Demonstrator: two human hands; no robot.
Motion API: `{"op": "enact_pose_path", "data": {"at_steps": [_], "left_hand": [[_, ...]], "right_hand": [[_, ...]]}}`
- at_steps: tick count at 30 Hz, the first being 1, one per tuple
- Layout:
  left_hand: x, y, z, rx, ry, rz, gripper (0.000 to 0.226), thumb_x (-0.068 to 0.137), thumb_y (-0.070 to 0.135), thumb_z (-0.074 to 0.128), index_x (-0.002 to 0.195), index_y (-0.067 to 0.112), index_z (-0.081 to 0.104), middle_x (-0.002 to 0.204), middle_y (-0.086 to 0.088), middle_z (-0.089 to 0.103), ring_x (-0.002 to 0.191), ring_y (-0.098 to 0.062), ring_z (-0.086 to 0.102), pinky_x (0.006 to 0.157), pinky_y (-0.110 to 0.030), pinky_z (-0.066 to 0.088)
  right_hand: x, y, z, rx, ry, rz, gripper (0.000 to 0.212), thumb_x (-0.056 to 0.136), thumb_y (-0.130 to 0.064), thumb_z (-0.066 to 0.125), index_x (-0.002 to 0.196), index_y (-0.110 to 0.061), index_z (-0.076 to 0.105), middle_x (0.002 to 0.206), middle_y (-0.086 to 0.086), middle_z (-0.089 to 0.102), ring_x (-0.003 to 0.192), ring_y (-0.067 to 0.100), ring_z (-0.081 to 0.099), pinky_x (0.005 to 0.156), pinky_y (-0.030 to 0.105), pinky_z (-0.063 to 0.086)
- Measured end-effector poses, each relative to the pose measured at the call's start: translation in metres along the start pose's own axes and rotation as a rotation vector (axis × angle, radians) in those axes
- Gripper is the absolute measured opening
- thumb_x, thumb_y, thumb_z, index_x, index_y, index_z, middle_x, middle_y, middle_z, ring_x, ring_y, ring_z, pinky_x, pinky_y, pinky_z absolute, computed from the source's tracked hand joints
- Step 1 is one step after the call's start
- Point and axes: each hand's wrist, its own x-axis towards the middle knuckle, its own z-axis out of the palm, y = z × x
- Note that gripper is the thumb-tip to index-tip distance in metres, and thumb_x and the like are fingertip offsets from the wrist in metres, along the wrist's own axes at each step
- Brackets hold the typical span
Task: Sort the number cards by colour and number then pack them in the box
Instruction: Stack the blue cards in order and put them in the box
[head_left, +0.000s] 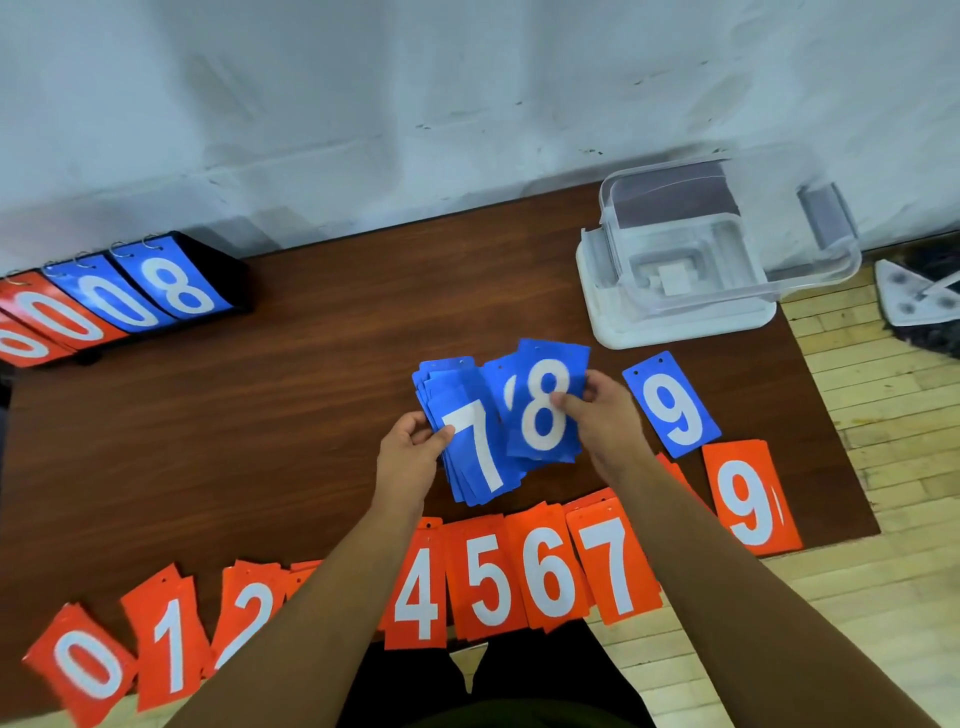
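My left hand (410, 452) grips a stack of blue cards (475, 457) with a 7 on top, held above the table's middle. My right hand (602, 415) pinches blue 8 cards (545, 402), which overlap the stack's right side. A single blue 9 card (672, 405) lies flat just right of my right hand. Red cards lie in a row along the near edge: 0 (83, 662), 1 (169, 644), 2 (252, 610), 4 (418, 592), 5 (485, 577), 6 (548, 569), 7 (613, 564) and 9 (750, 499). My arms hide parts of this row. The clear plastic box (737, 244) stands at the back right.
The box rests on its white lid (623, 322). A flip scoreboard (119, 296) showing red 0s, blue 0 and 8 stands at the back left. The brown table (260, 426) ends on the right above a wooden floor (883, 415). A white wall runs behind.
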Motion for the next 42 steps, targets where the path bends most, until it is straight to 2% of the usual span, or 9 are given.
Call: {"op": "enact_pose_path", "data": {"at_steps": [6, 11, 14, 19, 29, 32, 35, 37, 42], "left_hand": [[-0.010, 0.010, 0.026, -0.084, -0.202, 0.025, 0.027, 0.090, 0.010, 0.069, 0.116, 0.012, 0.063, 0.109, -0.005, 0.075, 0.101, -0.022, 0.072, 0.086, -0.041, 0.057], [-0.012, 0.009, 0.037, 0.035, -0.214, 0.060, 0.026, 0.088, 0.015, 0.072, 0.113, 0.016, 0.065, 0.105, 0.002, 0.076, 0.096, -0.016, 0.073, 0.082, -0.036, 0.060], [-0.012, 0.007, 0.042, 0.101, -0.219, 0.071, 0.025, 0.088, 0.016, 0.072, 0.111, 0.016, 0.064, 0.103, 0.003, 0.076, 0.094, -0.013, 0.073, 0.078, -0.033, 0.060], [-0.013, 0.002, 0.045, 0.078, -0.169, 0.032, 0.022, 0.087, 0.018, 0.073, 0.106, 0.017, 0.064, 0.103, 0.003, 0.076, 0.096, -0.014, 0.073, 0.078, -0.035, 0.060], [-0.013, -0.002, 0.046, 0.054, -0.112, 0.000, 0.021, 0.086, 0.020, 0.072, 0.106, 0.020, 0.063, 0.101, 0.005, 0.076, 0.094, -0.012, 0.073, 0.078, -0.034, 0.060], [-0.012, -0.003, 0.046, 0.045, -0.092, -0.003, 0.021, 0.087, 0.019, 0.072, 0.106, 0.019, 0.063, 0.100, 0.005, 0.076, 0.093, -0.012, 0.073, 0.073, -0.030, 0.060], [-0.010, -0.001, 0.044, 0.045, -0.046, 0.005, 0.022, 0.088, 0.018, 0.072, 0.108, 0.016, 0.063, 0.102, 0.003, 0.076, 0.093, -0.012, 0.073, 0.070, -0.027, 0.060], [-0.007, 0.001, 0.040, 0.057, -0.003, 0.010, 0.022, 0.088, 0.018, 0.072, 0.108, 0.016, 0.063, 0.103, 0.002, 0.075, 0.094, -0.012, 0.073, 0.072, -0.029, 0.060], [-0.001, 0.009, 0.026, 0.011, 0.010, 0.024, 0.016, 0.088, 0.011, 0.072, 0.102, 0.017, 0.066, 0.099, -0.001, 0.076, 0.091, -0.016, 0.074, 0.083, -0.039, 0.060]], "right_hand": [[-0.007, 0.020, 0.016, -0.488, -0.030, -0.161, 0.030, 0.086, -0.025, 0.072, 0.113, -0.014, 0.063, 0.103, -0.003, 0.067, 0.091, 0.010, 0.065, 0.067, 0.017, 0.050], [-0.014, 0.035, 0.012, -0.456, -0.090, -0.053, 0.044, 0.086, -0.033, 0.073, 0.123, -0.017, 0.054, 0.114, -0.003, 0.063, 0.097, 0.009, 0.060, 0.069, 0.017, 0.051], [-0.003, 0.029, -0.013, -0.500, -0.035, -0.045, 0.044, 0.088, -0.037, 0.069, 0.125, -0.017, 0.056, 0.116, -0.002, 0.062, 0.101, 0.013, 0.061, 0.079, 0.027, 0.053], [0.040, 0.020, -0.084, -0.875, 0.386, -0.061, 0.068, 0.084, -0.036, 0.073, 0.137, -0.004, 0.045, 0.133, 0.021, 0.044, 0.121, 0.038, 0.047, 0.099, 0.044, 0.041], [0.077, 0.020, -0.101, -1.130, 0.375, 0.198, 0.094, 0.068, -0.045, 0.085, 0.138, -0.010, 0.034, 0.139, 0.024, 0.037, 0.130, 0.041, 0.036, 0.106, 0.052, 0.032], [0.081, 0.021, -0.093, -1.176, 0.350, 0.060, 0.065, 0.080, -0.045, 0.074, 0.128, -0.011, 0.045, 0.132, 0.019, 0.044, 0.122, 0.036, 0.045, 0.102, 0.048, 0.037], [0.076, 0.016, -0.080, -0.898, 0.267, -0.148, 0.025, 0.098, -0.031, 0.055, 0.108, -0.008, 0.055, 0.115, 0.014, 0.055, 0.101, 0.029, 0.057, 0.085, 0.041, 0.050], [0.064, 0.009, -0.069, -0.635, 0.243, -0.187, 0.019, 0.100, -0.027, 0.053, 0.098, -0.009, 0.056, 0.101, 0.008, 0.061, 0.092, 0.024, 0.063, 0.074, 0.036, 0.053], [0.013, -0.001, -0.025, 0.103, -0.063, 0.137, 0.013, 0.094, -0.020, 0.064, 0.098, -0.008, 0.067, 0.098, 0.010, 0.075, 0.089, 0.025, 0.073, 0.079, 0.041, 0.059]]}}
